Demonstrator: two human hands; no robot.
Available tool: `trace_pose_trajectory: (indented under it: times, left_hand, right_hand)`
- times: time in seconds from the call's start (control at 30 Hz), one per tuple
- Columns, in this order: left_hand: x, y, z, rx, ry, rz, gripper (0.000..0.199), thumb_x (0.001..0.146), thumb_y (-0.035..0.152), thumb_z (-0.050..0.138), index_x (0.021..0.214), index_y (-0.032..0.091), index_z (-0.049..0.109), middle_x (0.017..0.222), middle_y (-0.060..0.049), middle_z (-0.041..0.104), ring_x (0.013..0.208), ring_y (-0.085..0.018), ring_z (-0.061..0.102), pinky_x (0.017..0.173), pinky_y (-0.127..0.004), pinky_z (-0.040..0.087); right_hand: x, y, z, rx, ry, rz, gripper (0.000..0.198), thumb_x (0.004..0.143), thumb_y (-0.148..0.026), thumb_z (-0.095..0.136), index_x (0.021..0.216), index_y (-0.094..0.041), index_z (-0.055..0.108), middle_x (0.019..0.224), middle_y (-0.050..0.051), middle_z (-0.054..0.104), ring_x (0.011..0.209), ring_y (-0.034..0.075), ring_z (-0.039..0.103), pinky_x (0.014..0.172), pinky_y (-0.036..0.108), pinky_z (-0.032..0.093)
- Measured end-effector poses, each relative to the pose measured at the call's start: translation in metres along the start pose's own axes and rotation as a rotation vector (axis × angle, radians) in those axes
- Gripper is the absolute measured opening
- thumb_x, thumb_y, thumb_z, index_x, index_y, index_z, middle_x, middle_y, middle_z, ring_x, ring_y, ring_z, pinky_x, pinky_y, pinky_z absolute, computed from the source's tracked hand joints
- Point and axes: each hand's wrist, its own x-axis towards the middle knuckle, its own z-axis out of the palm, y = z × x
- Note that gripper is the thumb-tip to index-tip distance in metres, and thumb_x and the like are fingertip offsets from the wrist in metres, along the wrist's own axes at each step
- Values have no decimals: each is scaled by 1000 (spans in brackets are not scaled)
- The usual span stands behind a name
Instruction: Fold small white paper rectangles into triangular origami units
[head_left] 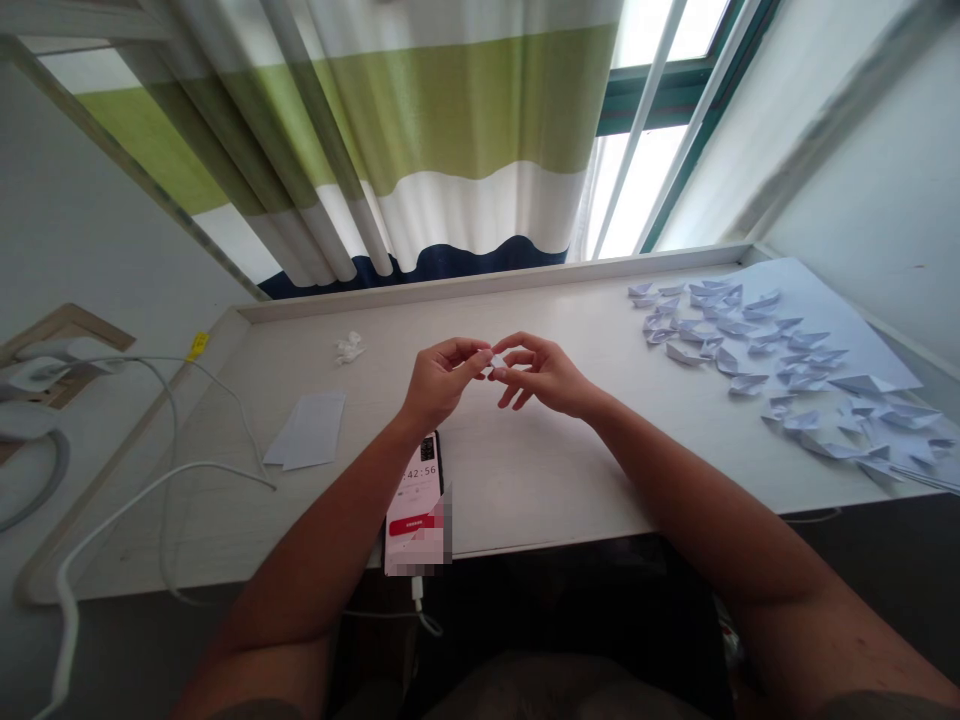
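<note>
Left hand [442,385]: thumb and index fingertips pinched on a small piece of white paper [498,361]. Right hand [547,375]: fingers curved, tips at the same piece's right side; cannot tell whether they close on it. Fold details too small to read.

Landmark: phone [412,545], lying at the near edge of the white desk [555,490], partly covered by the left forearm. The held piece is above the desk, beyond the phone and a little to its right. Loose paper slips [311,430] lie left of the phone; a crumpled white scrap [349,348] farther beyond, also left. Well to the phone's right: many folded paper boats [739,327], some on a large white sheet [825,300]. Charging plug [417,592] at the phone's near end. Striped curtain [465,110] beyond all.
</note>
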Motion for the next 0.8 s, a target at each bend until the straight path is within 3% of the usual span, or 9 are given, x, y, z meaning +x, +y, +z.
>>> trace_pose_trajectory:
  times: [0.23, 0.4, 0.63, 0.8]
  left_hand:
    - [0, -3, 2, 62, 39, 65, 31, 87, 48, 89, 107, 25, 89, 100, -6, 85, 88, -19, 75, 77, -33, 63]
    - [-2, 3, 3, 67, 76, 110, 24, 87, 46, 89, 99, 25, 90, 92, -5, 83, 85, -19, 74, 74, -32, 61]
    - [-3, 4, 2, -6, 1, 78, 21, 88, 42, 89, 101, 26, 90, 91, -5, 84, 85, -19, 75, 73, -32, 61]
    - [-3, 8, 5, -83, 23, -43, 25, 86, 43, 88, 99, 22, 89, 91, -7, 84, 84, -20, 76, 73, -32, 62]
  right_hand:
    - [3, 4, 4, 20, 105, -99, 54, 80, -54, 94, 112, -22, 64, 85, -3, 74, 61, 18, 79, 53, 27, 65]
    - [4, 4, 6, 77, 136, -96, 62, 79, -56, 95, 122, -24, 65, 77, -7, 69, 58, 18, 78, 52, 27, 63]
    - [5, 2, 6, 106, 138, -77, 58, 75, -60, 97, 108, -19, 73, 87, 1, 78, 62, 15, 76, 51, 26, 61]
    - [4, 1, 7, 110, 153, -79, 54, 74, -62, 97, 96, -18, 74, 84, 3, 79, 64, 16, 75, 52, 26, 61]
